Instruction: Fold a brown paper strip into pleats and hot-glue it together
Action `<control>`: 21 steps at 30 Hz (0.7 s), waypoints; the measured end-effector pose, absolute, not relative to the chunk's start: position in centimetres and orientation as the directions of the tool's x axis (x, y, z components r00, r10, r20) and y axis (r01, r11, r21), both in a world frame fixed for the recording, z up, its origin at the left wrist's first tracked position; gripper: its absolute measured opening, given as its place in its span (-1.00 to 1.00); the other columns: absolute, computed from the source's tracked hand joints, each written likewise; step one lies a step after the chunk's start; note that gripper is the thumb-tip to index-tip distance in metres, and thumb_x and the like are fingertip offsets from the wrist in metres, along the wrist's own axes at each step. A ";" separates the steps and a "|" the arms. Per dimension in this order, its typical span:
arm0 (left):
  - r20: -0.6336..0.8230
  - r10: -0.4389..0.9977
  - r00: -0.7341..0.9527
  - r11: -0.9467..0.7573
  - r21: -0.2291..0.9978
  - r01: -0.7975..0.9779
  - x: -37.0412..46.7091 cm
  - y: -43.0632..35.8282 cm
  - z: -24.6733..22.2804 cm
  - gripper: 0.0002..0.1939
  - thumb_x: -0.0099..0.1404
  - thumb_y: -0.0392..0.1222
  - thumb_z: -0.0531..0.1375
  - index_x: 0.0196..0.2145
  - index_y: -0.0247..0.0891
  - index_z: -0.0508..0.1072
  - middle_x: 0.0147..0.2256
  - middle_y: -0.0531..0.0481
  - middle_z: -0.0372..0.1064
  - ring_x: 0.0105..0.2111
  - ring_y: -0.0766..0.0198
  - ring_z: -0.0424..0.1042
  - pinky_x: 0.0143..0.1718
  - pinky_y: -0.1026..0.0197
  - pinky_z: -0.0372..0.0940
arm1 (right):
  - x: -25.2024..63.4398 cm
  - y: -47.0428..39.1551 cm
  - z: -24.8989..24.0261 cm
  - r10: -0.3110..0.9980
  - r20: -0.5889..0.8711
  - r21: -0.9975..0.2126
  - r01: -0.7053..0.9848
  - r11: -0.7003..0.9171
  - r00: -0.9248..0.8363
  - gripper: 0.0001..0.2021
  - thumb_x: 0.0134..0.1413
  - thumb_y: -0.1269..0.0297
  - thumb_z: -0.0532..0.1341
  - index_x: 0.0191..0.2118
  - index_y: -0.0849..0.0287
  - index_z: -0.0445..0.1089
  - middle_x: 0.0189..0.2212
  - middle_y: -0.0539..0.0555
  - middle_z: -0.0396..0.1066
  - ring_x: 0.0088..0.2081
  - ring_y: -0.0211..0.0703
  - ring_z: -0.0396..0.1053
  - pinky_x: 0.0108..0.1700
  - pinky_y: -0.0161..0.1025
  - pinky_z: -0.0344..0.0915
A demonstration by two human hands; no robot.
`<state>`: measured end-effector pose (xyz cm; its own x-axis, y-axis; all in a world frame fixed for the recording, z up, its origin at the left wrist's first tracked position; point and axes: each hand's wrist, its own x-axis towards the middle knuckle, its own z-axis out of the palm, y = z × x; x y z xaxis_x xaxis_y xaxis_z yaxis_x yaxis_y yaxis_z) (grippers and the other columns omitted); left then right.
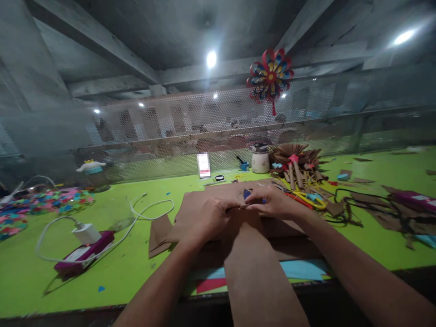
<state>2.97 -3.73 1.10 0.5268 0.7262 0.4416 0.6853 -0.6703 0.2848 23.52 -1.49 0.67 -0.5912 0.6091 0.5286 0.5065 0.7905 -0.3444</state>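
Two-handed hold on the upper end of a long brown paper strip [260, 277], with the left hand [214, 215] pinched narrow on it and the right hand [272, 202] pinched beside, close to a small dark-blue piece [246, 194] too blurred to name. Spread beneath the hands on the green worktop [136, 268], brown paper sheets [190, 202], with light-blue paper [303, 270] and red paper [211, 285] at the near edge. Behind, near the perforated screen [160, 159], a white jar [260, 161] with its dark lid on, contents hidden. Just left of it, a small blue pot [244, 166] with a dark-handled tool [240, 159] leaning out of the top. On the far left, a clear container [98, 180] with a light-blue top, contents too dim to tell. Nearer, behind the white charger [86, 233], a clear tumbler-like vessel [120, 217], contents unclear. Beside these, loose, colourful paper stars [64, 200].
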 end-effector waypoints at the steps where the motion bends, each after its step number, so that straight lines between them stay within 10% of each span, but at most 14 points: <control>1: 0.444 0.725 0.527 -0.671 0.284 0.685 2.9 -3.7 1.0 -0.72 0.16 -0.26 0.08 -0.19 -0.09 0.47 -0.26 0.04 0.47 -0.33 0.27 0.43 -0.35 0.32 0.20 | 23.5 -1.5 0.6 0.615 0.527 -0.344 0.514 0.786 -0.587 -0.82 -0.06 0.33 0.19 -0.31 0.23 0.48 -0.40 0.09 0.49 -0.40 -0.24 0.38 -0.37 -0.37 0.21; 21: 0.398 0.718 0.571 -0.695 0.368 0.617 2.9 -3.2 0.2 -0.73 0.18 -0.24 0.05 -0.21 -0.12 0.48 -0.27 0.04 0.47 -0.32 0.29 0.40 -0.31 0.33 0.20 | 23.1 -2.1 0.5 0.603 0.406 -0.267 0.542 0.797 -0.687 -0.77 0.02 0.31 0.09 -0.23 0.18 0.43 -0.44 0.07 0.46 -0.44 -0.26 0.32 -0.40 -0.38 0.12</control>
<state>2.86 -3.16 0.24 0.5714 0.7178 0.3978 0.6174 -0.6953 0.3679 23.08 -2.14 0.52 -0.6867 0.6026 0.4065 0.5417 0.7972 -0.2666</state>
